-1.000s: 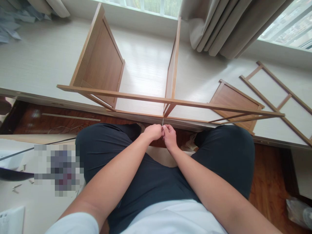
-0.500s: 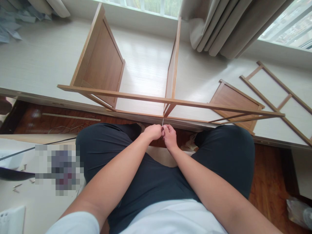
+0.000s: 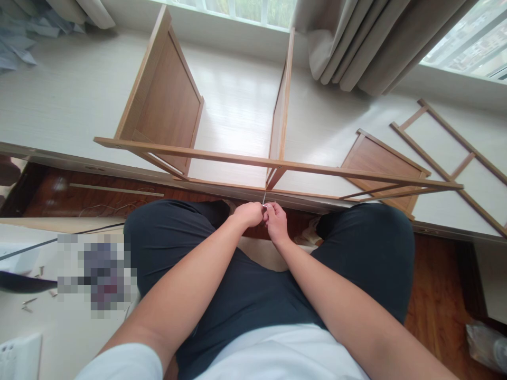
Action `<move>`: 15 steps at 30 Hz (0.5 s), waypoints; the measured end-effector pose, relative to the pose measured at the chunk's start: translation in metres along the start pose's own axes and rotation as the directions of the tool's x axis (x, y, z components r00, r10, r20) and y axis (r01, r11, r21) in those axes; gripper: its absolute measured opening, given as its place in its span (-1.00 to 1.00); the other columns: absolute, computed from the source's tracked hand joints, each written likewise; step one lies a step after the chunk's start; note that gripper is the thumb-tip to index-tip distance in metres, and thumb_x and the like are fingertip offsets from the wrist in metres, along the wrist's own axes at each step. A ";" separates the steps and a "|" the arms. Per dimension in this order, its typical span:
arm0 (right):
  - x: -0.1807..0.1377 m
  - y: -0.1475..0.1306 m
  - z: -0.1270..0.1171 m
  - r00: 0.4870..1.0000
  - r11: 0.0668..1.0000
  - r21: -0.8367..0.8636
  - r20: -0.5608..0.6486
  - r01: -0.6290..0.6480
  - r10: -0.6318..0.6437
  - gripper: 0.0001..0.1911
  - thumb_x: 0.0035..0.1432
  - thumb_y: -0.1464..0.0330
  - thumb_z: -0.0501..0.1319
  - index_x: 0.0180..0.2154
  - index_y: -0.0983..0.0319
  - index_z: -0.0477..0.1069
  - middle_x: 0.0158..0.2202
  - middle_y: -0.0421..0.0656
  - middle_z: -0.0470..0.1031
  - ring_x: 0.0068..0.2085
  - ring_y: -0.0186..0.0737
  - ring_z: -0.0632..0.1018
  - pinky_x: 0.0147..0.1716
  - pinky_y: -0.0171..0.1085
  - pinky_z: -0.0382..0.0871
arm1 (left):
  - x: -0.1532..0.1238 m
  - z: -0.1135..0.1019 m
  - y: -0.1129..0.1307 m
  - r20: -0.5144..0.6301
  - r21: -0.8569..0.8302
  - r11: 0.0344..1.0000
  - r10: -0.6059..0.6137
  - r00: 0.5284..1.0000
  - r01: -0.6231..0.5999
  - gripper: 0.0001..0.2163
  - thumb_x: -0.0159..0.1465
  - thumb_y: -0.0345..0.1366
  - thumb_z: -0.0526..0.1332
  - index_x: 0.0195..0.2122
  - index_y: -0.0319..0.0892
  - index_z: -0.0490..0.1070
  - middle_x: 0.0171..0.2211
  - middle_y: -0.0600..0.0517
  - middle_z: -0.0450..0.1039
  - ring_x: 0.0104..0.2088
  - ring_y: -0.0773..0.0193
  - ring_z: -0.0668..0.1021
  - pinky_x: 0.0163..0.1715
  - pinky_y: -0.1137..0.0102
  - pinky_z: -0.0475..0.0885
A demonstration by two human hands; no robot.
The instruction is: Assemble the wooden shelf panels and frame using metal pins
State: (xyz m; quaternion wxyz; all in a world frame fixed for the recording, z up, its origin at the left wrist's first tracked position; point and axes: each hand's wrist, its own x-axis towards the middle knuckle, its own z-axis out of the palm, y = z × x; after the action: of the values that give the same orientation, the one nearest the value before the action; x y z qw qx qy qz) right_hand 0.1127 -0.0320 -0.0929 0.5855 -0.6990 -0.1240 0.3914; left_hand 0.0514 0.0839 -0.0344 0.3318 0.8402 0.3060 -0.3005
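A wooden shelf frame (image 3: pixel 277 164) lies on its side on the pale floor in front of my knees, with two upright panels (image 3: pixel 166 100) and a long front rail. My left hand (image 3: pixel 249 214) and my right hand (image 3: pixel 276 221) meet just below the rail's middle joint. Both are closed in a pinch around a thin metal tool (image 3: pixel 264 198), perhaps a small hex key, that points up at the joint. My legs in dark trousers spread to either side.
A loose wooden panel (image 3: pixel 380 163) and a ladder-like frame (image 3: pixel 455 153) lie on the floor at the right. Grey curtains (image 3: pixel 368 42) hang by the window. Small screws (image 3: pixel 29 303) and a white box sit at the left. A plastic bag (image 3: pixel 487 345) is at the lower right.
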 end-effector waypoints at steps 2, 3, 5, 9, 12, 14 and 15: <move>0.000 0.000 0.000 1.000 1.000 -0.002 -0.005 -0.003 0.003 -0.64 0.21 0.02 0.16 -0.31 0.19 0.41 -0.62 -0.34 0.31 -0.60 -0.35 0.29 -0.56 -0.36 0.22 | 0.000 0.000 0.000 -0.001 -0.003 1.000 0.003 1.000 -0.003 -0.78 0.28 -0.29 0.12 -0.21 -0.12 0.57 -0.15 -0.14 0.63 -0.13 0.08 0.66 -0.11 0.30 0.51; 0.000 0.000 0.000 1.000 1.000 -0.005 -0.008 -0.005 0.005 -0.64 0.20 0.02 0.16 -0.31 0.19 0.41 -0.62 -0.34 0.31 -0.60 -0.35 0.29 -0.56 -0.36 0.22 | 0.000 0.000 -0.001 -0.002 -0.004 1.000 0.006 1.000 -0.006 -0.78 0.29 -0.29 0.11 -0.22 -0.12 0.57 -0.15 -0.13 0.63 -0.13 0.08 0.66 -0.11 0.29 0.51; 0.001 0.000 0.000 1.000 1.000 -0.014 -0.016 -0.012 0.011 -0.65 0.20 0.02 0.16 -0.32 0.18 0.40 -0.62 -0.34 0.31 -0.60 -0.35 0.29 -0.56 -0.35 0.22 | 0.000 0.000 -0.001 -0.006 -0.004 1.000 0.009 1.000 -0.009 -0.78 0.30 -0.27 0.11 -0.23 -0.10 0.57 -0.15 -0.12 0.63 -0.12 0.08 0.66 -0.10 0.29 0.51; 0.001 0.001 0.000 0.999 0.999 -0.031 -0.031 -0.016 0.015 -0.66 0.21 0.03 0.16 -0.34 0.18 0.39 -0.63 -0.34 0.32 -0.61 -0.35 0.30 -0.56 -0.36 0.21 | 0.000 0.000 0.000 -0.014 -0.009 1.000 0.008 1.000 -0.008 -0.75 0.33 -0.24 0.08 -0.20 -0.10 0.57 -0.15 -0.13 0.63 -0.13 0.09 0.65 -0.10 0.30 0.51; 0.001 0.002 -0.001 0.999 0.999 -0.045 -0.038 -0.015 0.013 -0.66 0.21 0.03 0.16 -0.34 0.17 0.39 -0.63 -0.34 0.32 -0.60 -0.34 0.30 -0.56 -0.35 0.21 | -0.002 -0.001 0.001 -0.014 -0.014 1.000 0.007 1.000 -0.008 -0.74 0.32 -0.25 0.08 -0.18 -0.12 0.57 -0.14 -0.15 0.63 -0.12 0.07 0.65 -0.12 0.30 0.51; 0.001 0.003 -0.001 0.999 0.999 -0.050 -0.041 -0.014 0.012 -0.66 0.21 0.03 0.16 -0.34 0.17 0.39 -0.63 -0.34 0.32 -0.60 -0.34 0.30 -0.56 -0.35 0.22 | -0.002 -0.001 0.001 -0.016 -0.018 1.000 0.004 1.000 -0.004 -0.74 0.32 -0.25 0.07 -0.17 -0.12 0.56 -0.13 -0.16 0.62 -0.12 0.05 0.65 -0.12 0.28 0.51; 0.001 0.003 -0.001 0.999 0.999 -0.049 -0.043 -0.013 0.011 -0.66 0.21 0.03 0.16 -0.34 0.17 0.39 -0.63 -0.34 0.32 -0.60 -0.34 0.30 -0.56 -0.35 0.22 | -0.003 -0.001 0.001 -0.017 -0.019 1.000 0.003 1.000 -0.003 -0.74 0.32 -0.24 0.07 -0.17 -0.12 0.56 -0.12 -0.16 0.62 -0.11 0.05 0.65 -0.12 0.28 0.51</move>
State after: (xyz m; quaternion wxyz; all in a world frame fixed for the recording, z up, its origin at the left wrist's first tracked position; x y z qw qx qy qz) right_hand 0.1135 -0.0328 -0.0965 0.5681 -0.7222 -0.1169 0.3768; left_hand 0.0511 0.0831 -0.0314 0.3378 0.8400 0.3104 -0.2897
